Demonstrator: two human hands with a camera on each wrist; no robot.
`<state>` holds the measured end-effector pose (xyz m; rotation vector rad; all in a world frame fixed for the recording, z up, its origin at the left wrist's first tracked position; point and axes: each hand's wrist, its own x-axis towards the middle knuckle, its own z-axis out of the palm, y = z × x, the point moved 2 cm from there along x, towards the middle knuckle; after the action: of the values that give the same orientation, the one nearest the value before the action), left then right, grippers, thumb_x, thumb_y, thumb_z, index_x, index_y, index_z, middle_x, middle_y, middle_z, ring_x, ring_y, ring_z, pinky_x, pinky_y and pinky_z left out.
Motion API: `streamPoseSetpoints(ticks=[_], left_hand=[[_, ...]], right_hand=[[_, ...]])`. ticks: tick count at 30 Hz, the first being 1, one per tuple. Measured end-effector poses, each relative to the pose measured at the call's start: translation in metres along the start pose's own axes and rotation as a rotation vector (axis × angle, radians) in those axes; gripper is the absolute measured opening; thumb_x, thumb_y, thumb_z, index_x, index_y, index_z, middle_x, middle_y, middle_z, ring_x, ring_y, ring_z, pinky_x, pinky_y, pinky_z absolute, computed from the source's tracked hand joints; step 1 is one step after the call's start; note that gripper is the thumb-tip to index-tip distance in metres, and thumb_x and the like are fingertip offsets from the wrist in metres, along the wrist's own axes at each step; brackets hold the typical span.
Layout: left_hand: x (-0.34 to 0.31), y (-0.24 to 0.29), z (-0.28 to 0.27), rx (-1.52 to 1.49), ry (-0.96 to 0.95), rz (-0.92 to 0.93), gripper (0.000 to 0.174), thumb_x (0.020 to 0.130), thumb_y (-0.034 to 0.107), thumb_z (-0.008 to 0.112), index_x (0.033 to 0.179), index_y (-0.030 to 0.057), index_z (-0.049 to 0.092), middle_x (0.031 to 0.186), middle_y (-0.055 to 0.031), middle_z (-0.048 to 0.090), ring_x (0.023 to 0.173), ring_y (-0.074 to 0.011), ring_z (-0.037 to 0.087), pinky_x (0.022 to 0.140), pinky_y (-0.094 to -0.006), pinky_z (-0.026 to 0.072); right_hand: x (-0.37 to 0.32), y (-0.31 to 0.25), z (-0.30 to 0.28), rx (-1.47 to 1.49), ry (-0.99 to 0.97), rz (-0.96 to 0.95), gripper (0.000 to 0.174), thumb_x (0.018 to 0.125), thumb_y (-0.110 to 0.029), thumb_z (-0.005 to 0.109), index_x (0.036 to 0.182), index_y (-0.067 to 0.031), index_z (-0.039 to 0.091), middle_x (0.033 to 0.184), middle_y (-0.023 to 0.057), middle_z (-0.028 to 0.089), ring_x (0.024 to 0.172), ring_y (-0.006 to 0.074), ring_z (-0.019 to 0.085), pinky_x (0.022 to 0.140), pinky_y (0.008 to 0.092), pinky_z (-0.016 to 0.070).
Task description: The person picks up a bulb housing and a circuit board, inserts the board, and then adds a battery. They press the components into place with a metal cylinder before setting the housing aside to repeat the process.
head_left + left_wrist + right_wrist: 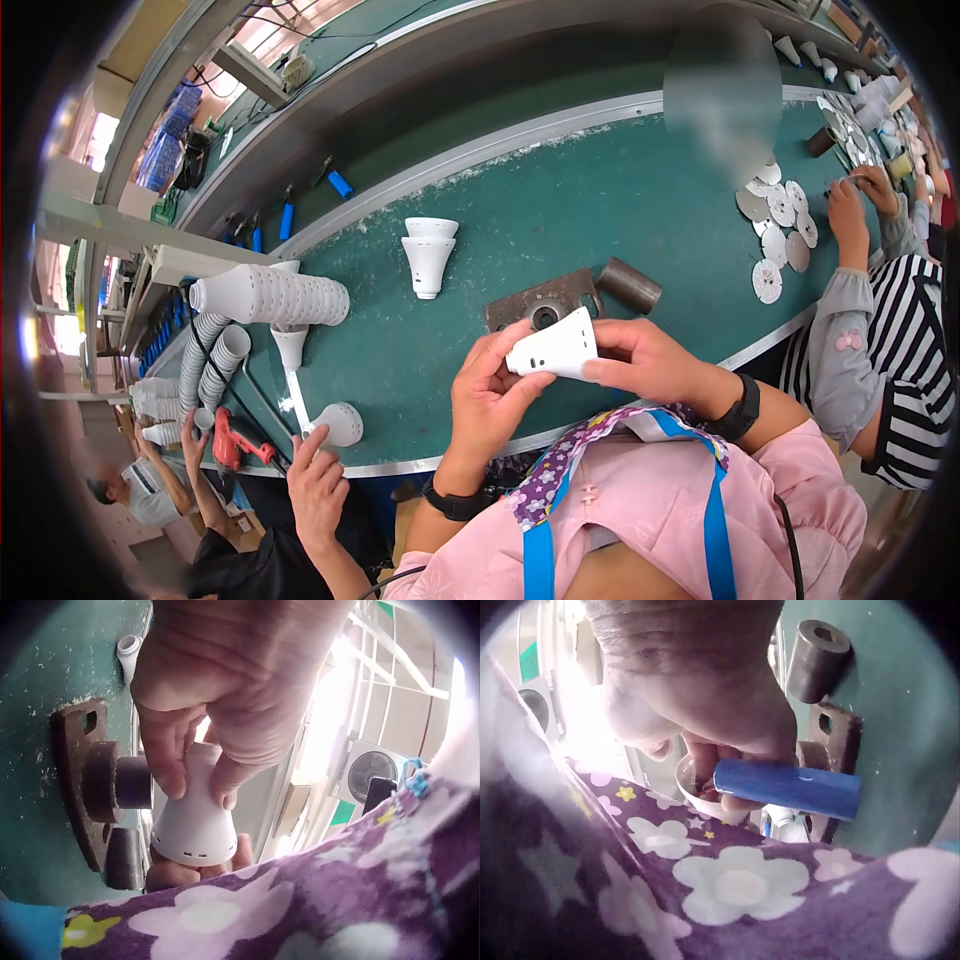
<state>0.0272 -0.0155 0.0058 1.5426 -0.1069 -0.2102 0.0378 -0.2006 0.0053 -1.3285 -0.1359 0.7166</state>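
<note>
A white flared housing (560, 350) is held sideways between both hands above the bench edge. My left hand (490, 395) pinches its narrow neck; in the left wrist view, that hand (225, 682) has thumb and fingers on either side of the housing (196, 825). The right hand (655, 362) grips the wide end. In the right wrist view, the right hand's (697, 690) fingers reach into the rim, and a blue cylinder (791, 789) lies against them, with a bit of red wire beside it. A brown metal fixture (500, 307) sits just behind the housing.
A metal cylinder (630, 285) lies right of the fixture. Two nested white housings (428, 262) stand farther back. Stacked housings (290, 296) and a red tool (230, 440) are at left, round discs (768, 280) at right. People work on both sides; one hand (318, 490) is close by.
</note>
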Motion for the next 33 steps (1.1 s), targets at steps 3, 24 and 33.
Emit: streamPoseSetpoints(ticks=[3,24,33], left_hand=[[-0.004,0.009,-0.004,0.066,0.028,-0.047,0.041,0.081,-0.002,0.051,0.121,-0.0012,0.047,0.120,-0.0107,0.043,0.079,-0.0127,0.056,0.064,-0.0222,0.0468],[-0.006,-0.004,-0.026,-0.194,0.239,-0.176,0.022,0.088,0.014,0.045,0.102,-0.0022,0.050,0.091,-0.0101,0.057,0.080,-0.0169,0.055,0.066,-0.0282,0.0449],[-0.004,-0.013,-0.032,-0.198,0.275,-0.088,0.016,0.087,0.010,0.047,0.095,-0.0037,0.050,0.086,-0.0104,0.054,0.078,-0.0169,0.052,0.067,-0.0281,0.0447]], right_hand=[[0.004,-0.007,0.008,-0.160,0.129,-0.224,0.023,0.085,-0.022,0.054,0.090,-0.0002,0.059,0.075,0.0034,0.056,0.066,0.0064,0.048,0.057,0.0240,0.0398],[0.013,-0.002,0.014,-1.183,0.242,-0.662,0.019,0.073,-0.024,0.060,0.082,-0.0080,0.053,0.073,0.0075,0.050,0.071,0.0225,0.054,0.058,0.0327,0.0453],[0.015,-0.036,0.023,-1.750,0.593,-0.740,0.018,0.062,-0.019,0.059,0.073,-0.0070,0.051,0.064,0.0043,0.046,0.057,0.0148,0.048,0.037,0.0229,0.0367]])
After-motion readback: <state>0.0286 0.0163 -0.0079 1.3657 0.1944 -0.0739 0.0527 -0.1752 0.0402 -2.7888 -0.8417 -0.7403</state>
